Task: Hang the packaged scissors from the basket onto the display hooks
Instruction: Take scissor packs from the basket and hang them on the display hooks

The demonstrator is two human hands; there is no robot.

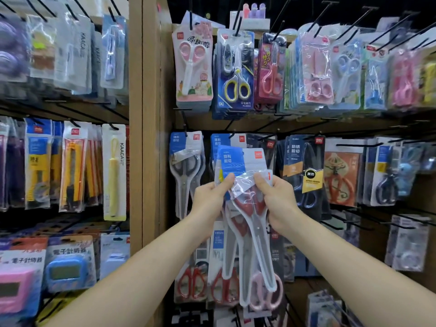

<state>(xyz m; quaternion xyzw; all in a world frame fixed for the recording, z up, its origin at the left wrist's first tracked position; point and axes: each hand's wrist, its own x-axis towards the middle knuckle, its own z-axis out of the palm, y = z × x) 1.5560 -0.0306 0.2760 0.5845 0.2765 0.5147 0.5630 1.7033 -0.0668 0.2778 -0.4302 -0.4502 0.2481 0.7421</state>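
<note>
I hold a small stack of packaged scissors (245,208) in front of the display wall: clear blister packs with blue-and-white header cards and red handles, blades pointing down. My left hand (210,197) pinches the packs at their left edge below the header. At the right edge, my right hand (276,197) grips the front pack. A black display hook (232,134) sticks out just above the packs, with similar blue-headed scissor packs (219,142) hanging on it behind mine. The basket is out of view.
Rows of black hooks carry other goods: pink and blue scissors (236,74) above, black-handled scissors (186,173) to the left, dark packs (304,166) to the right. A wooden post (151,114) divides this bay from the utility knives (70,171) at left.
</note>
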